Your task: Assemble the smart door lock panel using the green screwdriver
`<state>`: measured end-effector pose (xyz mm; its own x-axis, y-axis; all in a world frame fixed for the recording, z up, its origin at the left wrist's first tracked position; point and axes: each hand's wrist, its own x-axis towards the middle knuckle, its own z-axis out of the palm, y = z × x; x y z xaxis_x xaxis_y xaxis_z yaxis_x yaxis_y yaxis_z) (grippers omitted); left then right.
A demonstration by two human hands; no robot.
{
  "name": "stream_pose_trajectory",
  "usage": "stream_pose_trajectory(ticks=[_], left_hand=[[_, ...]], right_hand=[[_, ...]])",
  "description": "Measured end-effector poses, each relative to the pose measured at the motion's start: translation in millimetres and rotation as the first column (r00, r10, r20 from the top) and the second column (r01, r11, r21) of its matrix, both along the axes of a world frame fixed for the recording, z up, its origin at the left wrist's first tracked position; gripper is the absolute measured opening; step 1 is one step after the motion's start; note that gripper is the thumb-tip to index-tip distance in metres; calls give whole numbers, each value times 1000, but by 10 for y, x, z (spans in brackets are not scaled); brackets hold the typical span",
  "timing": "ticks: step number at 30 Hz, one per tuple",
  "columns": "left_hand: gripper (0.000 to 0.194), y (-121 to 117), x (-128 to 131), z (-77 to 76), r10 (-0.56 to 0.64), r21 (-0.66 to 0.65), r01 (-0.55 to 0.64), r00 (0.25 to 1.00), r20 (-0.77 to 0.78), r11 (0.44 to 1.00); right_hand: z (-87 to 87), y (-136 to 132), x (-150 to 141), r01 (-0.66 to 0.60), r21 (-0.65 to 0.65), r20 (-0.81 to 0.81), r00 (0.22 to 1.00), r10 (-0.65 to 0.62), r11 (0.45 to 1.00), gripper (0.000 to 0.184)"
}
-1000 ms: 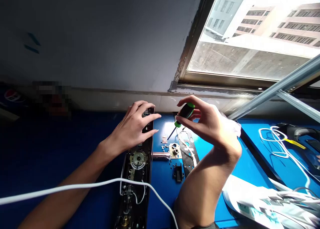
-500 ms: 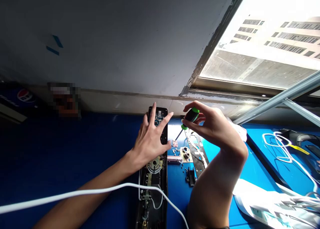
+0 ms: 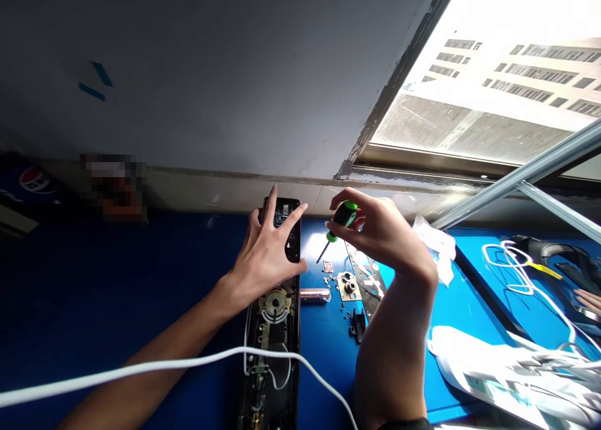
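My left hand (image 3: 265, 258) spreads across a black door lock panel (image 3: 275, 380), gripping its edges near the top, where a small circuit board (image 3: 282, 216) shows between the fingers. My right hand (image 3: 375, 233) is raised above the blue table (image 3: 323, 367), pinching a green-and-black screwdriver (image 3: 342, 216) by its handle, with the shaft pointing down. Below that tip lie a small pink circuit board (image 3: 327, 266), a metal lock plate (image 3: 349, 286), a metal cylinder (image 3: 314, 295), a black gasket (image 3: 369, 286) and several tiny screws (image 3: 328, 291).
A white cable (image 3: 154, 367) runs across my left forearm and over the panel. White plastic packaging (image 3: 488, 367) lies at lower right. Grey metal rails (image 3: 526, 179) cross the right side. On a blue surface at far right are a white cable and another person's hand (image 3: 589, 302).
My left hand has shifted from covering the panel's top to spreading around it, exposing the circuit board. The view has swung slightly. The screwdriver stays pinched in my right hand.
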<state>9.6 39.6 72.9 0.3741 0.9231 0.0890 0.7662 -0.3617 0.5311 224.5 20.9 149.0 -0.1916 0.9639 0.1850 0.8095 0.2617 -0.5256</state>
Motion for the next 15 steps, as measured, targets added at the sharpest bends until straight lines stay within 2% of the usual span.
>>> stream_pose_trajectory(ticks=[4,9,12,15], left_hand=[[105,6,-16,8,6,16,-6,1000,-18,1000],[104,7,-34,-1,8,-9,-8,999,-37,1000],[106,16,-43,13,3,-29,-5,998,-57,1000],[105,27,-64,29,-8,-37,5,998,-67,999]], right_hand=[[-96,47,-130,48,-45,102,994,-43,998,14],[-201,4,-215,196,-255,345,933,-100,947,10],[-296,-17,-245,197,-375,366,929,-50,906,11],[-442,28,-280,145,-526,331,943,44,838,28]])
